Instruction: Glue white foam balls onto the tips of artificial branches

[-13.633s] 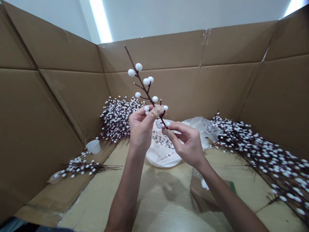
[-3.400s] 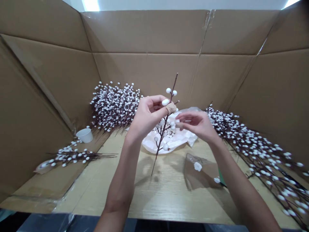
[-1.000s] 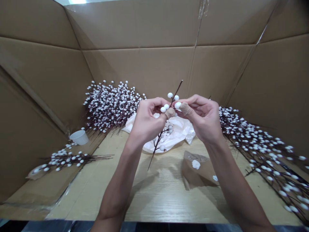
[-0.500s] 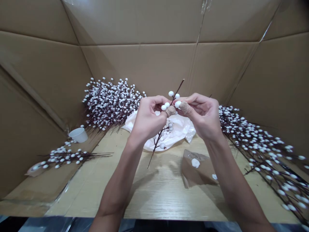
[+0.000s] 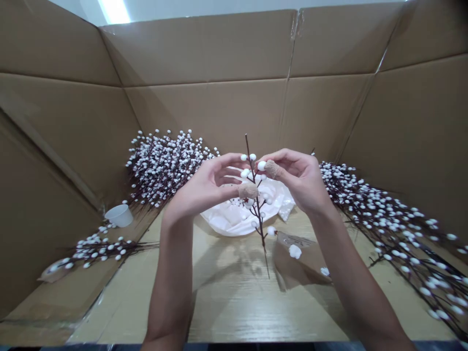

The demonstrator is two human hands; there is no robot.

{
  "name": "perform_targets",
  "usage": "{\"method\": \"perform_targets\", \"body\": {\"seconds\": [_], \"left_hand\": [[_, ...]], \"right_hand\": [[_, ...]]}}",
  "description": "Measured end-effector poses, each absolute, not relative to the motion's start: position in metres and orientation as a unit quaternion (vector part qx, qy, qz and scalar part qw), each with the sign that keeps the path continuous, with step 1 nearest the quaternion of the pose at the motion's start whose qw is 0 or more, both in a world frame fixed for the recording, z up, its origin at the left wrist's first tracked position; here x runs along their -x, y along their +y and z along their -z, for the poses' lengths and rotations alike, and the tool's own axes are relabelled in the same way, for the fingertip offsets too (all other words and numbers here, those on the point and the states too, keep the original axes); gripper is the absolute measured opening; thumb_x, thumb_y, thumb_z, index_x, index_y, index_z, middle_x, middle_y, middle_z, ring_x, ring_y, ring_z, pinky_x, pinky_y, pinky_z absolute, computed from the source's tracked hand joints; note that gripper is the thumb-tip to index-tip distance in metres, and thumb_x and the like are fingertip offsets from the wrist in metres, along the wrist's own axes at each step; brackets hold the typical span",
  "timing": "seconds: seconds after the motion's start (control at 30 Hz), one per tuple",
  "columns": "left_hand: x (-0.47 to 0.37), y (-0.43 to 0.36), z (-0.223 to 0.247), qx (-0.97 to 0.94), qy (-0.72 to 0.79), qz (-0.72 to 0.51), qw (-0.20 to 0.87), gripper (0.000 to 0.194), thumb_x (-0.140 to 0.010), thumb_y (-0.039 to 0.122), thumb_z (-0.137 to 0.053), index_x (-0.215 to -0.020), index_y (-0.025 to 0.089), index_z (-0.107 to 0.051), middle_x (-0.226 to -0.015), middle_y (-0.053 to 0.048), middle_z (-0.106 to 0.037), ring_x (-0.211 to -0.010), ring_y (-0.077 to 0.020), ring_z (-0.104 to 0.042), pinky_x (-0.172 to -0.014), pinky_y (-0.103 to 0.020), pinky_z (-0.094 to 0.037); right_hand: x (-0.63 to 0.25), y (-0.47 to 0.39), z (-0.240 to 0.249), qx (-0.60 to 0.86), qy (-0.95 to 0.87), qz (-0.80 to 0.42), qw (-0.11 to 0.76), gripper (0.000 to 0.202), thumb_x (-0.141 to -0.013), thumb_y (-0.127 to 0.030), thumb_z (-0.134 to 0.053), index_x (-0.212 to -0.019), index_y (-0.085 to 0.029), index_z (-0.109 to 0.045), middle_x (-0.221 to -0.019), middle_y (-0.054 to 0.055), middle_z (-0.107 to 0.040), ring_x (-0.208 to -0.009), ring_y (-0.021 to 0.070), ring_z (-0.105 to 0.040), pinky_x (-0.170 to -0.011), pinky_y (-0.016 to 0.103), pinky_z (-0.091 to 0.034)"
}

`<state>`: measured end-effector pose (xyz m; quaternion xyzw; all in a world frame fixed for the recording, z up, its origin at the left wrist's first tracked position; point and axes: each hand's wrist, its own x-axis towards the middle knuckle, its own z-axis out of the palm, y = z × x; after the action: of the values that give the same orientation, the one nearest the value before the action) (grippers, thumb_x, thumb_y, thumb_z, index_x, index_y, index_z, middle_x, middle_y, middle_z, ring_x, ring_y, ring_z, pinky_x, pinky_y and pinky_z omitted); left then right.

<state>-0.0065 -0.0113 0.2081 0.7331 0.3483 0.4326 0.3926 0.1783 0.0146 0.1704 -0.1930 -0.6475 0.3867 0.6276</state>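
Observation:
A thin brown artificial berry branch [image 5: 259, 214] with white berries stands nearly upright in the air between my hands. My right hand [image 5: 298, 173] pinches a white berry [image 5: 262, 165] at the branch's upper right between thumb and forefinger. Beside the stem on the left is my left hand [image 5: 215, 183], its fingers spread apart from the thumb. That thumb's tip is close to the stem; whether it touches is unclear. Tan wrapping covers both thumb tips. Behind and below the branch lies a white plastic bag [image 5: 226, 225] with small white pieces on it.
Large heaps of berry branches lie at the back left [image 5: 164, 165] and along the right [image 5: 380, 209]. On the left are a white cup [image 5: 119, 215] and a smaller berry bunch [image 5: 98, 247]. Brown paper [image 5: 303, 265] holds white blobs [image 5: 295, 251]. Cardboard walls [image 5: 204, 107] enclose the table.
My left hand has loosened from the branch and moved left, fingers spreading. The branch has swung from leaning right to nearly upright, with its lower end now further right. The view has tilted up slightly.

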Motion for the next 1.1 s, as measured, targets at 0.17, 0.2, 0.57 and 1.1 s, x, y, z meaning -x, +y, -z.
{"method": "perform_targets", "body": {"seconds": [0.17,0.2,0.57,1.1], "left_hand": [[0.007,-0.008,-0.206,-0.682,0.351,-0.544,0.341,0.032,-0.070,0.030,-0.075,-0.099,0.018,-0.069,-0.099,-0.008,-0.072,-0.088,-0.0186,-0.068,-0.074,-0.027,-0.056],[0.005,-0.006,-0.205,-0.674,0.347,-0.561,0.333,0.027,-0.072,0.031,-0.074,-0.095,0.018,-0.071,-0.095,-0.008,-0.073,-0.086,-0.0177,-0.069,-0.074,-0.027,-0.056],[-0.002,-0.002,-0.201,-0.637,0.354,-0.611,0.309,0.009,-0.067,0.027,-0.077,-0.072,0.020,-0.074,-0.072,-0.002,-0.072,-0.066,-0.0119,-0.065,-0.063,-0.023,-0.054],[0.011,0.000,-0.201,-0.639,0.328,-0.630,0.294,0.017,-0.070,0.033,-0.074,-0.081,0.020,-0.075,-0.081,-0.005,-0.074,-0.073,-0.0140,-0.067,-0.066,-0.027,-0.055]], "right_hand": [[-0.175,0.011,-0.170,0.197,-0.642,-0.402,0.622,0.010,-0.074,-0.024,-0.074,-0.082,-0.018,-0.072,-0.080,0.002,-0.072,-0.075,0.0128,-0.067,-0.072,0.027,-0.056],[-0.174,0.010,-0.170,0.198,-0.641,-0.403,0.622,0.010,-0.074,-0.024,-0.074,-0.082,-0.018,-0.072,-0.080,0.002,-0.072,-0.075,0.0129,-0.067,-0.072,0.027,-0.056],[-0.168,0.004,-0.171,0.198,-0.646,-0.422,0.604,0.014,-0.073,-0.028,-0.075,-0.082,-0.019,-0.072,-0.083,0.003,-0.072,-0.077,0.0140,-0.068,-0.076,0.030,-0.057],[-0.158,0.074,-0.073,0.493,-0.839,-0.149,0.174,0.015,-0.075,-0.008,-0.055,-0.074,-0.012,-0.069,-0.082,0.011,-0.071,-0.078,0.0203,-0.063,-0.070,0.027,-0.044]]}}
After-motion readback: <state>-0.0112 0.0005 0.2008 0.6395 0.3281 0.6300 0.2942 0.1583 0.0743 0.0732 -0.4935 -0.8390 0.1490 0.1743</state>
